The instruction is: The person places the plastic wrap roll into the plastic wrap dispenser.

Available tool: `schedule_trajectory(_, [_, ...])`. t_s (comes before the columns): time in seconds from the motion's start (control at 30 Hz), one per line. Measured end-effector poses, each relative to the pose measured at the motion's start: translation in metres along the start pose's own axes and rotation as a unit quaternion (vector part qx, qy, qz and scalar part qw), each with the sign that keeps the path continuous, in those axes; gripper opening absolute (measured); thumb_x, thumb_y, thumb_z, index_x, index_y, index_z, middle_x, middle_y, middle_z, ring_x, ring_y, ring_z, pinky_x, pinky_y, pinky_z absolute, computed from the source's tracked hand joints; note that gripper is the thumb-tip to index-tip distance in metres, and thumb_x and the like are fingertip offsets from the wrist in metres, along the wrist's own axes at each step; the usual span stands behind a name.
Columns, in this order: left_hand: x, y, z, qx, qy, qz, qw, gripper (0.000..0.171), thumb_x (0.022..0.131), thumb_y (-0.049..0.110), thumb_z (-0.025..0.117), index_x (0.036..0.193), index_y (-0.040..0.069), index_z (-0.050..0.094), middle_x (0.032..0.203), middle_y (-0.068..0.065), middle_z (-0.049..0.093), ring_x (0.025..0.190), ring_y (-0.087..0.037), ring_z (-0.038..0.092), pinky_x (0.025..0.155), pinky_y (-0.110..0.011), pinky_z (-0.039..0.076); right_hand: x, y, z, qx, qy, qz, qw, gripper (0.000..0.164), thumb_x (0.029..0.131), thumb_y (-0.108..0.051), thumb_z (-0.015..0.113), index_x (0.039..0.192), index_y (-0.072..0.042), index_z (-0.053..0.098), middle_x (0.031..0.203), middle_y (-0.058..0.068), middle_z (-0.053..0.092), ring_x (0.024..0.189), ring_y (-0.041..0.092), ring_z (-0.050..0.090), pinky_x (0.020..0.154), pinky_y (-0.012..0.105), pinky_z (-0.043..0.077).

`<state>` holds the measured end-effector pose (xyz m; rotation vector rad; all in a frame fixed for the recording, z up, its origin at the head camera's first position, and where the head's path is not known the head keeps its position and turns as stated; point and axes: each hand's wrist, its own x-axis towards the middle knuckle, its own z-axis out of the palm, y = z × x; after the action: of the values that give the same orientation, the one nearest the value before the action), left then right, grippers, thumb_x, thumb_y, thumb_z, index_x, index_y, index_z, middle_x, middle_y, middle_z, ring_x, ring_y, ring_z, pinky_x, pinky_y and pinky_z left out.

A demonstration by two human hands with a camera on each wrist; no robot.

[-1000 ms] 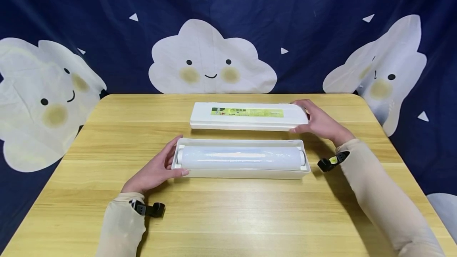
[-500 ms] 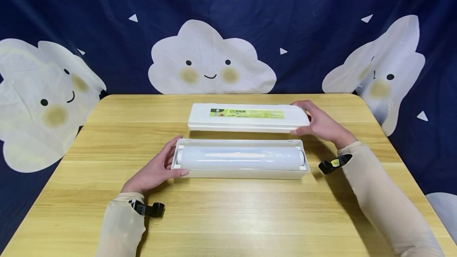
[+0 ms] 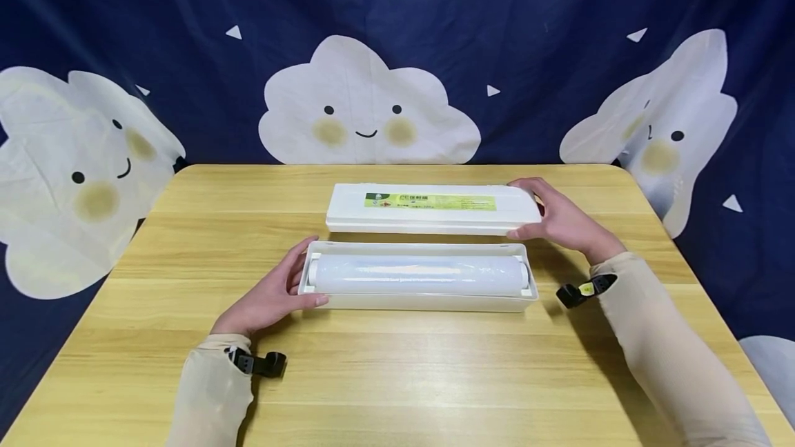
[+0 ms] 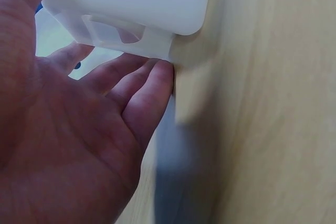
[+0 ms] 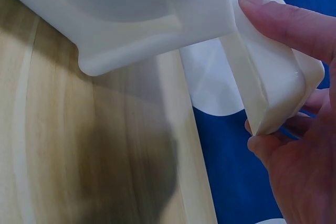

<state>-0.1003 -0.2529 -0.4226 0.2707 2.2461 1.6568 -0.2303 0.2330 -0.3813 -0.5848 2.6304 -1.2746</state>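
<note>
A long white box base (image 3: 422, 303) lies on the table with a roll of cling film (image 3: 419, 274) inside it. My left hand (image 3: 273, 299) grips the base's left end, thumb on the front wall and fingers at the back corner; the left wrist view shows the fingers at the box's end wall (image 4: 110, 30). Behind the base, my right hand (image 3: 562, 219) holds the white lid (image 3: 428, 227) by its right end, label side up. In the right wrist view the thumb and fingers clasp the end of the lid (image 5: 278, 77), raised off the table beside the base (image 5: 142, 40).
The wooden table (image 3: 397, 378) reaches back to a dark blue curtain (image 3: 522, 26) printed with white clouds. A black camera (image 3: 263, 364) is strapped to the left wrist, and another black camera (image 3: 577, 293) to the right.
My right hand has brought the lid slightly nearer to the base, narrowing the gap between them. The left hand and the base stay in place.
</note>
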Motion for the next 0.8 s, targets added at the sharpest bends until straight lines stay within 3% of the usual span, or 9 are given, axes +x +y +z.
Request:
schedule_trajectory(0.33, [-0.0007,0.0012,-0.0006,0.005,-0.003,0.000,1.0000,0.103,0.083,0.018,0.081,0.158,0.022,0.011,0.155,-0.016,0.028,0.135,-0.033,0.038,0.098,-0.025,0.042,-0.0049,-0.0043,0.0000,0.012,0.000,0.008,1.000,0.084,0.069,-0.017,0.092,0.139,-0.009,0.045,0.142,0.008,0.038,0.114,0.025,0.045,0.089,0.021,0.039])
schedule_trajectory(0.8, [-0.0004,0.0005,-0.0002,0.008,0.004,-0.012,0.9999,0.102,0.083,0.020,0.082,0.157,0.022,0.013,0.155,-0.014,0.029,0.136,-0.030,0.036,0.104,-0.032,0.038,-0.0074,-0.0092,0.0019,0.022,0.000,-0.004,1.000,0.083,0.070,-0.014,0.091,0.138,-0.010,0.045,0.138,0.007,0.040,0.106,0.023,0.050,0.083,0.022,0.044])
